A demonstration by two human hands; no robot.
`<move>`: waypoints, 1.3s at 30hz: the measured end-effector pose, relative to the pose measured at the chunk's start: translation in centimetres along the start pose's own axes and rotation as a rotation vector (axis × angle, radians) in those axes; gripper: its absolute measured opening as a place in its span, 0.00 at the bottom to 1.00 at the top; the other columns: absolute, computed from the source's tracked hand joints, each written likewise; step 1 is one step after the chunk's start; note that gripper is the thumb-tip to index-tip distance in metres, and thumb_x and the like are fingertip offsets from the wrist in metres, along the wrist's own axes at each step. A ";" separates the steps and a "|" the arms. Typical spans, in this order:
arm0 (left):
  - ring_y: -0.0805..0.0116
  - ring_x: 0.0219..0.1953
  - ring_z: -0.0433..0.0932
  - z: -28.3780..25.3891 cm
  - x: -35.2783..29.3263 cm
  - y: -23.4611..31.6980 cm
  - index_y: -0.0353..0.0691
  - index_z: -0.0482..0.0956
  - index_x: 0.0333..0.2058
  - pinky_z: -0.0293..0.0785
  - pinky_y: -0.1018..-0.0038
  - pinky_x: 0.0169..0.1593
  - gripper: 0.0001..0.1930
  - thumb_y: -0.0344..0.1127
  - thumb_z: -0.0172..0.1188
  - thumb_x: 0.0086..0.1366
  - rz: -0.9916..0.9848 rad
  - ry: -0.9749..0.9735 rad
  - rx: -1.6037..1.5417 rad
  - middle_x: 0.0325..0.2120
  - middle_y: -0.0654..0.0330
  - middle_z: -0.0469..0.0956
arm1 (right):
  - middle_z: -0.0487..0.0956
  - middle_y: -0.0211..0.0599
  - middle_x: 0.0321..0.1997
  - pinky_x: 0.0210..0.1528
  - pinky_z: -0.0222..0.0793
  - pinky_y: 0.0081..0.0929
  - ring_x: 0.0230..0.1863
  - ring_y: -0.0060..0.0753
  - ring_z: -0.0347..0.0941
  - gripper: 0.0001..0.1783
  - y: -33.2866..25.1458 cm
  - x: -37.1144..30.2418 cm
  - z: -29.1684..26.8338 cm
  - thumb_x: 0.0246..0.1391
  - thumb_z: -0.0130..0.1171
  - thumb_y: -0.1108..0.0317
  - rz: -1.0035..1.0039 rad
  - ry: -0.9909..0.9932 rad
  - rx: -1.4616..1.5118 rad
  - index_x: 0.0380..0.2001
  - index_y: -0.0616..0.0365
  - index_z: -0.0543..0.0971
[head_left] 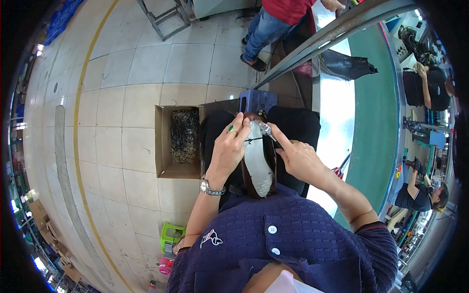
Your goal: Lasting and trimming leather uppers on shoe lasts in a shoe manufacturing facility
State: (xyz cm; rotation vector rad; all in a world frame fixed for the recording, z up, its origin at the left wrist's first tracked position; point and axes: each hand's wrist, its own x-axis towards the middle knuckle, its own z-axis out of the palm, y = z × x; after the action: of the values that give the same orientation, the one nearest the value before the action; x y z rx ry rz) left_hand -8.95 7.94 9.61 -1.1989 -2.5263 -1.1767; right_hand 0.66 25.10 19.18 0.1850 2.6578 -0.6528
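Observation:
A brown shoe upper with a white sole face [258,168] lies bottom up along my lap, its far end between my knees. A thin dark strip crosses the white face near that end. My left hand [229,147], with a green-stoned ring and a wristwatch, grips the shoe's far left edge with bent fingers. My right hand [299,157] closes round a silver metal hand tool [264,128], the index finger stretched along it. The tool's tip meets the shoe's far end; its exact kind is partly hidden by the fingers.
Left of my knees stands an open cardboard box [180,171] with dark stringy scraps. Ahead is a blue plastic stool [258,100]. To the right runs a green-topped bench [371,132] with a black boot [346,66] and a metal bar. Another person [273,29] stands ahead.

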 end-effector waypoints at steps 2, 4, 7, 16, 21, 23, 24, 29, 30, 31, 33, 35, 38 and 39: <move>0.53 0.47 0.79 -0.1 0.0 0.1 0.32 0.77 0.44 0.79 0.68 0.46 0.19 0.17 0.56 0.50 0.010 -0.001 0.024 0.49 0.44 0.75 | 0.78 0.55 0.23 0.32 0.72 0.46 0.25 0.56 0.77 0.39 -0.4 -0.2 0.1 0.57 0.53 0.71 0.032 -0.020 -0.040 0.69 0.49 0.49; 0.54 0.44 0.80 0.0 -0.2 0.3 0.34 0.78 0.45 0.78 0.67 0.46 0.20 0.16 0.56 0.51 -0.002 0.016 0.032 0.51 0.47 0.75 | 0.78 0.56 0.23 0.32 0.72 0.47 0.26 0.57 0.77 0.39 -0.5 -0.1 -0.5 0.57 0.53 0.71 0.070 -0.041 -0.084 0.69 0.49 0.50; 0.52 0.48 0.78 0.2 0.0 0.3 0.31 0.75 0.43 0.79 0.68 0.46 0.17 0.17 0.55 0.52 0.048 0.012 0.093 0.50 0.41 0.74 | 0.78 0.55 0.24 0.32 0.72 0.47 0.27 0.59 0.76 0.40 0.5 0.6 -2.1 0.57 0.53 0.72 0.028 -0.111 0.078 0.69 0.49 0.49; 0.50 0.49 0.77 0.4 0.0 0.0 0.30 0.73 0.45 0.79 0.67 0.46 0.18 0.18 0.54 0.53 0.054 0.009 0.067 0.50 0.40 0.73 | 0.78 0.49 0.21 0.27 0.75 0.42 0.22 0.50 0.77 0.41 0.1 2.9 0.6 0.58 0.53 0.68 -0.121 0.207 -0.139 0.70 0.52 0.45; 0.49 0.49 0.77 -0.1 -0.7 -0.2 0.30 0.72 0.47 0.78 0.66 0.47 0.20 0.18 0.53 0.53 0.059 -0.021 0.098 0.51 0.40 0.73 | 0.79 0.51 0.23 0.28 0.75 0.45 0.23 0.51 0.78 0.41 -1.4 2.9 -3.5 0.58 0.53 0.69 -0.186 0.023 -0.253 0.70 0.52 0.45; 0.49 0.49 0.77 0.2 -0.3 -0.4 0.30 0.71 0.47 0.78 0.66 0.47 0.20 0.18 0.53 0.53 0.048 -0.013 0.090 0.51 0.40 0.73 | 0.79 0.52 0.24 0.27 0.74 0.45 0.24 0.52 0.78 0.41 -2.3 2.3 -3.6 0.57 0.53 0.69 -0.357 0.468 0.121 0.70 0.51 0.46; 0.49 0.48 0.78 0.5 -0.1 -0.2 0.30 0.72 0.47 0.78 0.66 0.47 0.20 0.18 0.53 0.52 0.061 -0.003 0.089 0.51 0.40 0.73 | 0.79 0.53 0.26 0.26 0.73 0.45 0.24 0.54 0.78 0.42 -2.1 2.2 -2.3 0.57 0.55 0.69 -0.237 0.532 0.259 0.70 0.50 0.47; 0.50 0.43 0.80 1.0 -0.2 -0.5 0.31 0.72 0.47 0.78 0.65 0.46 0.19 0.18 0.54 0.53 0.035 0.056 0.067 0.45 0.43 0.78 | 0.77 0.50 0.19 0.27 0.71 0.46 0.21 0.54 0.76 0.42 0.9 3.1 -0.6 0.56 0.55 0.68 -0.173 0.143 -0.202 0.70 0.45 0.48; 0.51 0.41 0.80 0.1 0.2 -0.3 0.31 0.72 0.47 0.78 0.64 0.44 0.17 0.19 0.53 0.56 -0.028 0.046 -0.031 0.42 0.45 0.79 | 0.77 0.50 0.19 0.27 0.71 0.46 0.21 0.53 0.76 0.42 0.1 3.1 -1.2 0.56 0.56 0.68 -0.173 0.131 -0.181 0.70 0.45 0.48; 0.52 0.41 0.80 0.2 0.3 -0.6 0.33 0.72 0.48 0.77 0.64 0.43 0.15 0.20 0.53 0.60 -0.098 0.040 -0.053 0.42 0.47 0.79 | 0.77 0.50 0.20 0.27 0.71 0.46 0.21 0.52 0.76 0.42 -0.6 3.6 -2.4 0.56 0.56 0.69 -0.193 0.125 -0.174 0.70 0.46 0.49; 0.51 0.39 0.81 -0.1 -0.1 0.0 0.35 0.71 0.48 0.77 0.64 0.40 0.14 0.23 0.53 0.63 -0.182 0.079 -0.182 0.39 0.49 0.81 | 0.77 0.51 0.21 0.26 0.71 0.45 0.21 0.51 0.76 0.41 -1.8 2.7 -2.8 0.57 0.55 0.69 -0.244 0.172 -0.077 0.70 0.47 0.48; 0.50 0.37 0.81 -0.1 0.8 0.5 0.35 0.70 0.49 0.77 0.63 0.39 0.15 0.24 0.54 0.63 -0.224 0.092 -0.234 0.39 0.49 0.81 | 0.78 0.51 0.22 0.26 0.72 0.44 0.22 0.51 0.77 0.41 -1.2 2.6 -1.5 0.57 0.54 0.69 -0.292 0.472 0.215 0.70 0.47 0.48; 0.52 0.38 0.82 -0.3 0.1 -0.5 0.35 0.62 0.55 0.77 0.65 0.40 0.26 0.29 0.60 0.60 -0.384 0.039 -0.425 0.49 0.45 0.76 | 0.78 0.51 0.22 0.29 0.72 0.45 0.26 0.55 0.77 0.42 0.7 3.4 0.8 0.58 0.53 0.69 -0.188 0.102 -0.105 0.71 0.45 0.45; 0.53 0.39 0.82 -0.9 -0.5 -0.7 0.35 0.58 0.59 0.77 0.66 0.42 0.31 0.31 0.62 0.60 -0.490 -0.055 -0.450 0.55 0.41 0.71 | 0.78 0.51 0.22 0.30 0.72 0.46 0.26 0.55 0.77 0.42 0.2 3.0 -0.4 0.58 0.53 0.69 -0.214 0.041 -0.156 0.71 0.45 0.44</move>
State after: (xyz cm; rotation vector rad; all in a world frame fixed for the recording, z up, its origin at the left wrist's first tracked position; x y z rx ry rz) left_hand -9.25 6.75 9.61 -0.6800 -2.7771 -1.9243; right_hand -2.14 25.58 18.16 -0.1329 2.7767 -0.5072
